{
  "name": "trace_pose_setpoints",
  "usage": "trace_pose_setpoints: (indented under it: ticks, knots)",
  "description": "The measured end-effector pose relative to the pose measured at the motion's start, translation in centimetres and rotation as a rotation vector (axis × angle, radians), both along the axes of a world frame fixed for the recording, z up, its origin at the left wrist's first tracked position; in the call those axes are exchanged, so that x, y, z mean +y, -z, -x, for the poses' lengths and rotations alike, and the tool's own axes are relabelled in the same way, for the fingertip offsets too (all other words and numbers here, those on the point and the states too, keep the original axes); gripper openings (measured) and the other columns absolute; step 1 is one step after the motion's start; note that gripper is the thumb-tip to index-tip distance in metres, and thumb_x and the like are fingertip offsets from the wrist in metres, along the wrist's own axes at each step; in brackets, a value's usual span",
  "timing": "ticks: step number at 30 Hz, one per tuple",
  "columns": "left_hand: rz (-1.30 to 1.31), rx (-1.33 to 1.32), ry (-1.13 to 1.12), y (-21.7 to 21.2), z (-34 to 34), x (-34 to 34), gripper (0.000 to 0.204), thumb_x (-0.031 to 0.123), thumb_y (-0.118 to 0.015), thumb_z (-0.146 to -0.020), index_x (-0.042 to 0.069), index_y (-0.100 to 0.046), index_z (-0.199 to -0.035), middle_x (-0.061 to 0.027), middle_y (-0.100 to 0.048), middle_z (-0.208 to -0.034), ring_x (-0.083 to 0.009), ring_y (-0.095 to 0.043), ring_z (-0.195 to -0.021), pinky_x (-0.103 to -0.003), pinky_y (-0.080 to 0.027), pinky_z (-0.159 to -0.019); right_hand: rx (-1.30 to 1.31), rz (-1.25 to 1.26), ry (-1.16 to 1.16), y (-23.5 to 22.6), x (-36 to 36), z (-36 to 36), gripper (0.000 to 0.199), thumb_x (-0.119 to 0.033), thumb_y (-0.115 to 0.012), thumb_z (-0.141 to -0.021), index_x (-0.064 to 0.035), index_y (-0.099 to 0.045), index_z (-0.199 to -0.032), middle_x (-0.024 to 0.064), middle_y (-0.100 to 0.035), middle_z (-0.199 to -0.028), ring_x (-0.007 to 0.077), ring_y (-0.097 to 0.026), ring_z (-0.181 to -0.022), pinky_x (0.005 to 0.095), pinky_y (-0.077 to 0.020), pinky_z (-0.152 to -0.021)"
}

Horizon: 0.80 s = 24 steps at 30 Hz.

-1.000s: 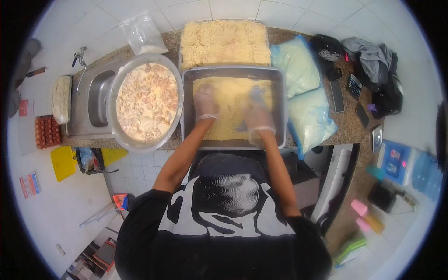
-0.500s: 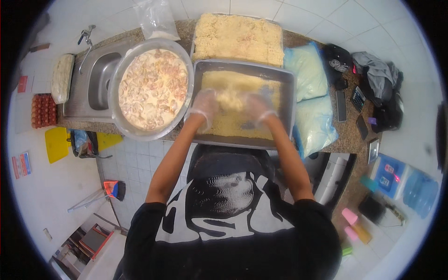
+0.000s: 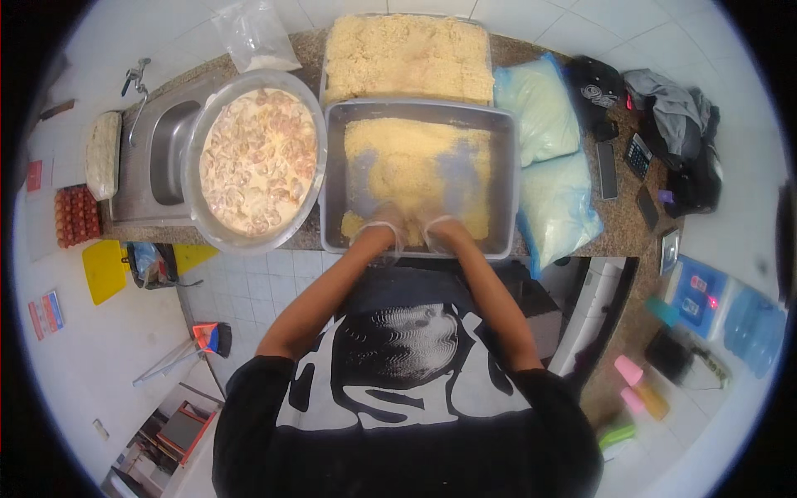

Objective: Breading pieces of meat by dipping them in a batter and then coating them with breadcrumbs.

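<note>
A grey rectangular tub (image 3: 503,178) holds a layer of yellow breadcrumb-like coating (image 3: 407,170), with bare grey patches of the bottom showing through. Both hands, in clear plastic gloves, are down in the coating at the tub's near side, close together. My left hand (image 3: 384,222) is left of the middle, and my right hand (image 3: 440,226) is just to its right. Blur and the coating hide the fingers, so their pose and anything in them cannot be made out. To the left stands a big round metal bowl (image 3: 193,178) of raw meat pieces (image 3: 261,162) in a creamy liquid.
Behind the tub, a tray of coated pieces (image 3: 407,62) touches the tiled wall. Bags of pale crumbs (image 3: 540,112) lie right of the tub, with phones (image 3: 608,170) and a calculator (image 3: 638,156) beyond. At left are a sink (image 3: 170,153) and egg trays (image 3: 76,216).
Both hands have moved from mid-tub toward its near edge and closer together. The clump of coating between them is gone from there, and the crumbs now lie heaped along the middle.
</note>
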<state>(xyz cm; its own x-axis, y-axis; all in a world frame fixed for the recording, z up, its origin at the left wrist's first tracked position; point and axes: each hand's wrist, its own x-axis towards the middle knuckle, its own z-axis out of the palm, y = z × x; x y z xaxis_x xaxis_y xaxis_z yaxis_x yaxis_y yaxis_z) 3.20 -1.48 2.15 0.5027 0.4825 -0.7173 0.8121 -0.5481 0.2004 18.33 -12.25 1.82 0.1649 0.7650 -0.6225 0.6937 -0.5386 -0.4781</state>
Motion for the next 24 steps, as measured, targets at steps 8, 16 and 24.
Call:
trace_pose_setpoints:
  ticks: [8, 16, 24]
  knots:
    - [-0.52, -0.539, 0.104, 1.5, -5.0, 6.9, 0.026, 0.008, -0.05, -0.084, 0.009, -0.063, -0.106, -0.016, -0.06, -0.114, -0.032, -0.057, -0.107, -0.044, -0.046, -0.089, 0.096, -0.392, 0.317, -5.5, -0.6, -4.1, 0.035, -0.019, -0.044, -0.085, 0.0014, -0.061, -0.108, 0.0232, -0.063, -0.101, 0.0316, -0.062, -0.094, 0.0367, -0.0464, -0.087]
    - [-0.406, -0.363, 0.649, 2.9, -7.4, 3.4, 0.037, 0.01, -0.044, -0.089, 0.019, -0.055, -0.123, -0.0102, -0.045, -0.139, -0.0302, -0.046, -0.124, -0.048, -0.031, -0.104, 0.431, -0.522, 0.808, -7.2, -3.6, -3.7, 0.037, -0.006, -0.055, -0.085, -0.0016, -0.053, -0.122, 0.0102, -0.063, -0.099, 0.019, -0.059, -0.096, 0.0291, -0.0442, -0.088]
    - [-0.169, -0.605, 0.397, 8.1, -9.0, 0.1, 0.036, 0.015, -0.048, -0.089, 0.011, -0.052, -0.125, -0.0123, -0.049, -0.132, -0.0287, -0.049, -0.116, -0.047, -0.034, -0.1, 0.246, -0.583, 0.756, -8.6, -2.1, -1.8, 0.031, -0.021, -0.061, -0.088, -0.0006, -0.062, -0.112, 0.0081, -0.063, -0.088, 0.0139, -0.058, -0.079, 0.0289, -0.0465, -0.072]
